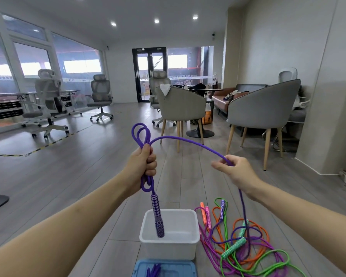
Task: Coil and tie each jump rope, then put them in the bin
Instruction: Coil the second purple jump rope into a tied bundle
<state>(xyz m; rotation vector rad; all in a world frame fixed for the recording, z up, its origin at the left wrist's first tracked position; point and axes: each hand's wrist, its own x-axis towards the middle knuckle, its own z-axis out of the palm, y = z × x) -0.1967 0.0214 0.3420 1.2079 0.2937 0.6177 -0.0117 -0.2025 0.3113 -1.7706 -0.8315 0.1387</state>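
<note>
Head view. A purple jump rope [190, 141] was held between both hands above a grey plank floor [68, 176]. The left hand [143, 162] was closed in a fist grip round several gathered strands; two loops [140, 134] stood above the fist and shorter loops hung below it. One patterned purple handle [157, 216] was suspended from the fist, its lower end over the open white bin [169, 248]. The right hand [235, 169] held the same rope in a narrow pinch grip of thumb and fingers; from there the rope dropped to the floor. A loose tangle of ropes [246, 246], orange, green, magenta and purple, was recorded on the floor just right of the bin. A blue lid [164, 268] lay in front of the bin. Grey chairs [262, 108] were noted beyond.
</note>
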